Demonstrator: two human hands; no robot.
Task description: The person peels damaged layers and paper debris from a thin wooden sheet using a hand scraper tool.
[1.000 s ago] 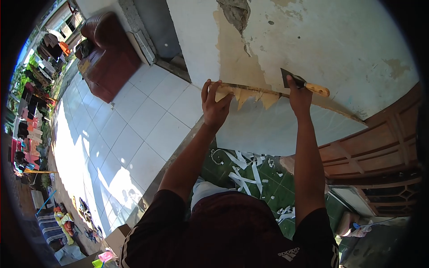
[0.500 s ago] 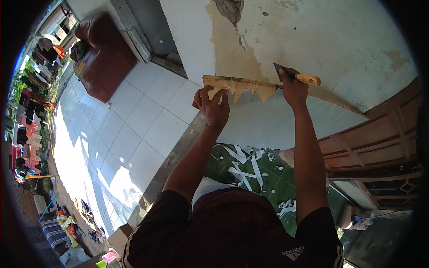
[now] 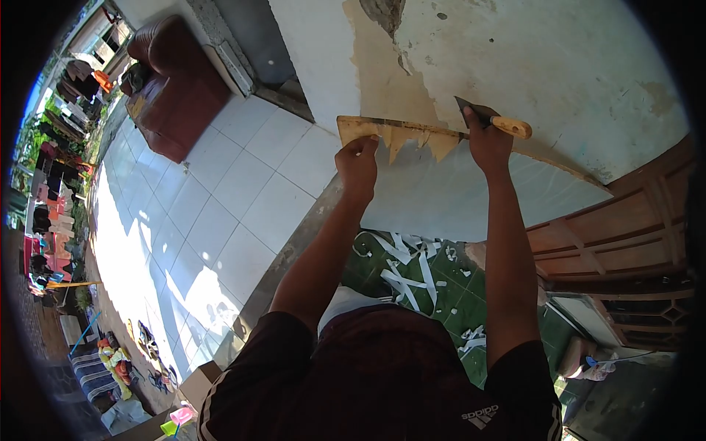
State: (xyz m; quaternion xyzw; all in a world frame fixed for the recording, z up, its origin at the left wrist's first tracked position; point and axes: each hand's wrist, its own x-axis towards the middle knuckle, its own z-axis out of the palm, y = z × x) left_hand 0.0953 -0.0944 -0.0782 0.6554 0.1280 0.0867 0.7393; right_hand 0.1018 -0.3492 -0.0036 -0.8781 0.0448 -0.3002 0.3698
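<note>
In my right hand (image 3: 488, 143) is a scraper (image 3: 510, 126) with a dark triangular blade and a pale wooden handle. My fingers grip it near the blade, beside the top edge of a low wall (image 3: 434, 191). My left hand (image 3: 358, 165) is closed in a pinch against the left end of that edge; what the fingertips hold, if anything, is hidden. Between the hands, a bare tan patch (image 3: 397, 141) with jagged torn points runs down from the edge into the pale covering. A larger tan patch (image 3: 393, 88) shows on the surface beyond the edge.
White torn strips (image 3: 426, 275) lie scattered on green floor tiles (image 3: 460, 301) below me. A brown armchair (image 3: 180, 88) stands on white tiles (image 3: 243, 176) at the left. Wooden panelling (image 3: 588, 242) borders the right side. A cardboard box (image 3: 198, 384) sits at lower left.
My left hand has turned and its fingers, loosely curled and apart before, have closed in a pinch at the wall's edge. My right hand keeps its grip on the scraper at nearly the same place.
</note>
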